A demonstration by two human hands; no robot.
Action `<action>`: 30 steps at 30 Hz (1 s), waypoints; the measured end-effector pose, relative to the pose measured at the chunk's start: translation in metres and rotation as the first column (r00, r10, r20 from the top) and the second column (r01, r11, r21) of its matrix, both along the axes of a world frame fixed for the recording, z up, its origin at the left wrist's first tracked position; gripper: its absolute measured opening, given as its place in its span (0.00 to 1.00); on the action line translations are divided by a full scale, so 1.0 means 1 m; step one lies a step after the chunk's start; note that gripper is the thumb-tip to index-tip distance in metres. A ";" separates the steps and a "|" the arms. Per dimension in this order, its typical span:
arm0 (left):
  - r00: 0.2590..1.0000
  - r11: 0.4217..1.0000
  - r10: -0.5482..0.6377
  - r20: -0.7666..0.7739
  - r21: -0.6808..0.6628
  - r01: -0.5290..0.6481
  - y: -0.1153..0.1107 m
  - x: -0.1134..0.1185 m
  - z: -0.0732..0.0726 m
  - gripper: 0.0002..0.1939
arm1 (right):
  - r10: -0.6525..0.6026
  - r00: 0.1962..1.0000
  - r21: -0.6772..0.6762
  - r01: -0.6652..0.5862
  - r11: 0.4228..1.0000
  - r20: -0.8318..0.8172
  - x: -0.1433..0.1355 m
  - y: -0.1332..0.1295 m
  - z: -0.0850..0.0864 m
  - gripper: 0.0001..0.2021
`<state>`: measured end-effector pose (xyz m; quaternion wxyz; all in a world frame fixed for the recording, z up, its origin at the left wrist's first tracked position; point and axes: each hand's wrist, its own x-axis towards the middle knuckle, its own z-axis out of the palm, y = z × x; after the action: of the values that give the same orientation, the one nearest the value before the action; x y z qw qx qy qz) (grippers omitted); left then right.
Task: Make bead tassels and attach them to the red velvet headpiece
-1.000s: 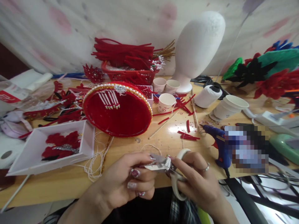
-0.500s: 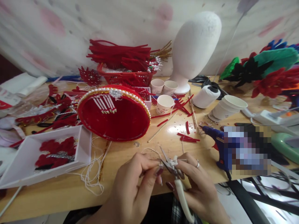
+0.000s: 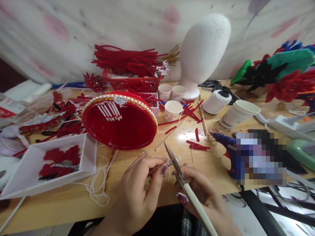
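Observation:
My left hand [image 3: 141,185] pinches a small beaded piece [image 3: 174,161] with dark red and clear parts, partly hidden by the fingers. In my right hand [image 3: 203,193] are white-handled scissors [image 3: 197,205], their blades pointing up and left across the beaded piece. The blades look nearly closed. Thin white thread hangs below the piece. Beyond my left hand lies a round red velvet hat [image 3: 120,131], its hollow side facing me, with a pearl and gold rim and short bead strands inside.
A white tray [image 3: 86,154] of red flowers and loose white string [image 3: 97,183] lie left. Paper cups [image 3: 173,109], a thread spool [image 3: 216,101] and a white foam head [image 3: 205,49] stand behind. A blue glue gun [image 3: 227,144] is at right.
The scissors have turned so their blades rise up and left over the beaded piece. More of this piece shows beyond my left fingertips, and my right fingers have moved off it.

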<state>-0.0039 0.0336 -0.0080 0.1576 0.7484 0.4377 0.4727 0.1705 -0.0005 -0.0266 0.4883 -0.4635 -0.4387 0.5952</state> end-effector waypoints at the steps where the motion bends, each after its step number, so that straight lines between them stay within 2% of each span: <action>1: 1.000 1.000 0.021 0.001 -0.019 -0.021 -0.001 0.000 -0.001 0.09 | -0.022 0.999 -0.046 0.021 0.999 -0.025 -0.002 0.000 0.002 0.15; 3: 0.998 0.998 0.063 -0.006 -0.023 -0.063 -0.002 -0.001 -0.004 0.09 | -0.024 0.998 -0.119 0.017 0.993 -0.057 -0.005 0.000 0.005 0.17; 6: 0.989 0.989 0.142 -0.033 0.046 -0.141 0.001 -0.005 -0.006 0.09 | 0.083 0.992 -0.192 -0.100 0.976 -0.095 -0.001 0.000 0.005 0.18; 9: 0.969 0.954 0.232 -0.080 0.215 -0.211 0.007 -0.011 -0.007 0.10 | 0.239 0.959 -0.197 -0.267 0.943 -0.155 0.009 -0.004 -0.002 0.19; 11: 0.957 0.917 0.269 -0.113 0.334 -0.218 0.011 -0.013 -0.007 0.10 | 0.318 0.930 -0.174 -0.349 0.921 -0.181 0.015 -0.008 -0.009 0.20; 13: 0.951 0.892 0.276 -0.143 0.407 -0.198 0.013 -0.013 -0.007 0.11 | 0.363 0.909 -0.148 -0.395 0.907 -0.203 0.018 -0.013 -0.015 0.21; 16: 0.950 0.878 0.270 -0.158 0.446 -0.175 0.012 -0.011 -0.006 0.11 | 0.377 0.900 -0.146 -0.412 0.899 -0.221 0.018 -0.017 -0.017 0.24; 20: 0.960 0.881 0.220 -0.174 0.457 -0.119 0.009 -0.010 -0.004 0.09 | 0.367 0.902 -0.122 -0.400 0.908 -0.226 0.014 -0.014 -0.010 0.21; 23: 0.949 0.879 0.188 -0.252 0.475 -0.048 0.008 -0.012 -0.002 0.08 | 0.371 0.900 -0.090 -0.399 0.913 -0.229 0.012 -0.008 -0.002 0.19; 26: 0.926 0.853 0.173 -0.337 0.521 0.030 0.008 -0.016 -0.002 0.10 | 0.384 0.898 -0.079 -0.408 0.910 -0.215 0.011 -0.005 0.004 0.18; 30: 0.916 0.806 0.158 -0.367 0.584 0.095 0.010 -0.019 -0.002 0.08 | 0.399 0.887 -0.067 -0.424 0.903 -0.234 0.009 -0.006 0.005 0.19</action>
<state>-0.0229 0.0433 -0.0097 -0.1836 0.8325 0.3041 0.4252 0.1800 -0.0061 -0.0214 0.3675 -0.3204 -0.4363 0.7563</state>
